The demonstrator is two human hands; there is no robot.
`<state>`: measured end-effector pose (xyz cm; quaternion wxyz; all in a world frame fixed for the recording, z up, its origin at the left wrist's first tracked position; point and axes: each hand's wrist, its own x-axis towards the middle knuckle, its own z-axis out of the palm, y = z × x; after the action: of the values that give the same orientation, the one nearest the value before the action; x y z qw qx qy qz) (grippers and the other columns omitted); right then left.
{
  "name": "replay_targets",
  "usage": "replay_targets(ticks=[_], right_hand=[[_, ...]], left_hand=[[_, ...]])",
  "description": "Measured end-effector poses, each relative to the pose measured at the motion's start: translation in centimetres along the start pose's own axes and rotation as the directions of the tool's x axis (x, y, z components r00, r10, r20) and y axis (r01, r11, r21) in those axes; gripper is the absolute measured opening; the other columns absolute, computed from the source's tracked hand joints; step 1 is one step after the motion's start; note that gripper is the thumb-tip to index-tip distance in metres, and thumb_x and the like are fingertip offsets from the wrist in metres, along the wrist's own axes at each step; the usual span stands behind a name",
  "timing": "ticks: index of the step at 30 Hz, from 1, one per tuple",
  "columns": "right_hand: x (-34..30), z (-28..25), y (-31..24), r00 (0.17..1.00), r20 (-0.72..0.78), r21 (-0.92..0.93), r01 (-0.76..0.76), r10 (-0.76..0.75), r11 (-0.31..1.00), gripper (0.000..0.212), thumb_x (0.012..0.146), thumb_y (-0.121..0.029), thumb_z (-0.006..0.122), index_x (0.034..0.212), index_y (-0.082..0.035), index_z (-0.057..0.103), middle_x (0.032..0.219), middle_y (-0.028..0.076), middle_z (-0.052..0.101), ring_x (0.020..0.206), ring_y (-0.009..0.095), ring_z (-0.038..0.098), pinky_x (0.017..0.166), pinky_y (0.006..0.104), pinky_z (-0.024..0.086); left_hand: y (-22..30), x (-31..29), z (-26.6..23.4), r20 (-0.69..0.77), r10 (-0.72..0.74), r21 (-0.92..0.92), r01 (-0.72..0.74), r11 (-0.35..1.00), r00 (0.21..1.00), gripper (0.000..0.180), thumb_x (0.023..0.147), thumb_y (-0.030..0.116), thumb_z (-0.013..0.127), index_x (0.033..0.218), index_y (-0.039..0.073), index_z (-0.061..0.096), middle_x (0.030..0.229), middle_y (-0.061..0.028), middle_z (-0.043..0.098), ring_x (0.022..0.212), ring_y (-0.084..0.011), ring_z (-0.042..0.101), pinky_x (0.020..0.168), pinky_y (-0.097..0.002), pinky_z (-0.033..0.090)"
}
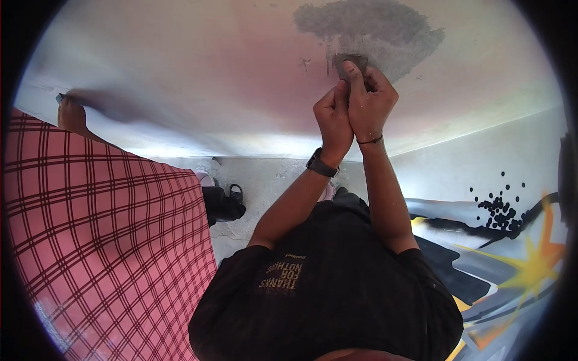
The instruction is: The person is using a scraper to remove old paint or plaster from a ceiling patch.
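Observation:
A small dark, flat square piece (359, 60) is pressed to the pale, pink-tinged wall (235, 78), at the lower edge of a rough grey patch (385, 30). My right hand (372, 102) is closed on it, the thumb lying along its face. Close beside it, touching the right hand, my left hand (335, 118) is also closed, its thumb and curled fingers at the piece's lower end. What the piece is made of, I cannot tell. A dark watch (321, 163) is on my left wrist, and a thin band (369, 140) circles the right.
At the left, a person in a pink checked shirt (114, 222) has a hand (72, 114) at the wall with a small dark piece (60, 97). A dark sandal (236, 193) shows on the grey floor (265, 180). Right of me, a painted wall (512, 265) meets the pale one.

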<state>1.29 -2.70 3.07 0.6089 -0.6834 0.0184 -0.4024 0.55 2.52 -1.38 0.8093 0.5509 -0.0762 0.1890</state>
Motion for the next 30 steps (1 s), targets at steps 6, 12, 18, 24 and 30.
replay_targets(ticks=[6,12,18,24,30], right_hand=[[0.1,0.8,-0.1,1.0,-0.024,0.045,-0.001,0.002,0.999,0.041,0.088,-0.014,0.075,0.061,-0.003,0.047,0.054,-0.007,0.04,0.056,0.001,0.032,0.047,0.0231,0.024],[0.3,1.4,-0.5,1.0,-0.013,0.053,0.004,-0.003,0.999,0.039,0.088,-0.012,0.075,0.061,-0.003,0.049,0.054,-0.008,0.04,0.056,0.001,0.032,0.047,0.0226,0.024],[0.3,1.8,-0.3,1.0,-0.01,0.074,-0.001,0.002,0.997,0.037,0.088,-0.011,0.075,0.062,-0.003,0.05,0.055,-0.008,0.041,0.056,0.0,0.033,0.047,0.0226,0.024],[0.7,1.8,0.0,0.999,-0.017,0.059,0.036,-0.035,0.998,0.036,0.088,-0.011,0.075,0.061,-0.002,0.052,0.054,-0.008,0.043,0.055,0.0,0.034,0.046,0.0222,0.025],[1.5,2.1,-2.1,0.998,-0.049,0.112,0.046,-0.041,0.993,0.041,0.087,-0.013,0.076,0.059,-0.003,0.048,0.052,-0.007,0.039,0.054,0.001,0.032,0.046,0.0232,0.024]], left_hand=[[0.3,0.5,-0.6,0.052,-0.013,-0.06,0.016,0.998,0.999,0.036,0.106,0.024,0.049,0.086,-0.002,0.065,0.077,0.0017,0.061,0.073,-0.0043,0.05,0.062,-0.023,0.043],[-0.1,1.0,-0.9,0.057,0.02,-0.033,-0.018,0.999,0.998,0.034,0.106,0.023,0.049,0.087,-0.001,0.065,0.077,0.0015,0.062,0.074,-0.0048,0.051,0.063,-0.0235,0.043],[-0.1,1.3,-1.1,0.044,0.001,-0.005,-0.001,1.0,0.999,0.034,0.106,0.02,0.047,0.088,-0.003,0.065,0.078,0.0012,0.062,0.074,-0.005,0.052,0.063,-0.0242,0.044],[0.2,1.5,-0.9,0.026,0.008,-0.002,-0.008,1.0,1.0,0.035,0.106,0.02,0.048,0.087,-0.003,0.065,0.079,0.0001,0.063,0.073,-0.0051,0.052,0.062,-0.0238,0.044],[1.9,2.2,-0.3,0.038,0.021,-0.039,-0.019,0.999,0.999,0.037,0.105,0.023,0.05,0.085,-0.003,0.066,0.074,0.0008,0.062,0.071,-0.0054,0.051,0.06,-0.0241,0.043]])
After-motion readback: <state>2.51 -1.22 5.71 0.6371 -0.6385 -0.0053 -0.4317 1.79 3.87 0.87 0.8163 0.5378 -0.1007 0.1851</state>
